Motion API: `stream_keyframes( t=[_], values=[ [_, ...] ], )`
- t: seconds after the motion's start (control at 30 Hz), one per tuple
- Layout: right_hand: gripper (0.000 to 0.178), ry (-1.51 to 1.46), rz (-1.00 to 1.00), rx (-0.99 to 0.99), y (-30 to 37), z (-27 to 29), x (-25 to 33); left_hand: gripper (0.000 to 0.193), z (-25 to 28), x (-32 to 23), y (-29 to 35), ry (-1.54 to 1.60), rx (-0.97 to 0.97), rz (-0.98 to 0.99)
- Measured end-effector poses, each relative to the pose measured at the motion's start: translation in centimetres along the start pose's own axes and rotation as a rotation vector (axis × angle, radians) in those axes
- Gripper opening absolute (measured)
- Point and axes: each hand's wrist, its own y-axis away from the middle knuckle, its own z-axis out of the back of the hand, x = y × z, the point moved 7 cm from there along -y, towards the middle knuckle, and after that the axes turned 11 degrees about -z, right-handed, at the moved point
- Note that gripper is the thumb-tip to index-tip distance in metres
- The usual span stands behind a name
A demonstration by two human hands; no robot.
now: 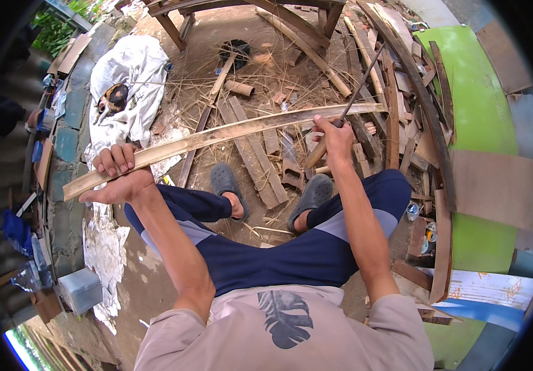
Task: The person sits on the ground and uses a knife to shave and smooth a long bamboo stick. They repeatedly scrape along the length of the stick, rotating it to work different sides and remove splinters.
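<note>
A long, pale split-bamboo strip (217, 134) spans the space above my knees, its left end nearer to me. My left hand (121, 176) is closed round it close to that end, palm up with the fingers curled over the top. Toward the other end my right hand (336, 139) grips the wooden handle (316, 154) of a knife. Its long, narrow dark blade (365, 77) points up and away to the right, crossing the strip. The thumb side of the right hand lies against the strip; whether it also pinches it, I cannot tell.
A wooden bench (248, 7) stands at the far side. Boards (254, 151) and shavings litter the ground past my feet. A calico cat (115, 99) lies on white cloth (133, 65) at left. Scrap wood (412, 123) and green panels (473, 93) line the right. A clear plastic box (81, 290) sits lower left.
</note>
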Motion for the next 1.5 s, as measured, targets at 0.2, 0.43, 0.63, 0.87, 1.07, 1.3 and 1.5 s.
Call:
stream_keyframes(
  t=[0.2, 0.43, 0.63, 0.87, 1.07, 1.3, 1.5],
  values=[
    [0.020, 0.099, -0.151, 0.099, -0.6, -2.0, -3.0, 0.075, -1.4, -4.0, 0.8, -0.237, -0.159, -0.168],
    [0.023, 0.143, -0.207, 0.133, -0.5, -2.2, -3.9, 0.073, -2.0, -8.4, 0.8, -0.473, -0.195, -0.417],
    [0.024, 0.186, -0.200, 0.104, -0.4, -1.5, -3.8, 0.073, -4.2, -11.0, 1.5, -0.559, -0.098, -0.555],
    [0.022, 0.297, -0.208, 0.116, 0.0, -2.1, -4.0, 0.072, -5.7, -10.9, 2.5, -0.586, -0.055, -0.558],
    [0.029, 0.552, -0.175, 0.285, 1.4, -3.4, -4.7, 0.073, -4.7, -9.8, 3.0, -0.504, 0.075, -0.506],
    [0.048, 1.013, 0.103, 0.455, 9.3, -7.8, -5.9, 0.092, -2.3, -6.1, 4.0, -0.122, 0.434, -0.188],
    [0.042, 0.963, 0.252, 0.707, 19.4, -12.4, -5.4, 0.085, 0.0, -6.1, 4.7, -0.351, 0.200, -0.373]
  ],
)
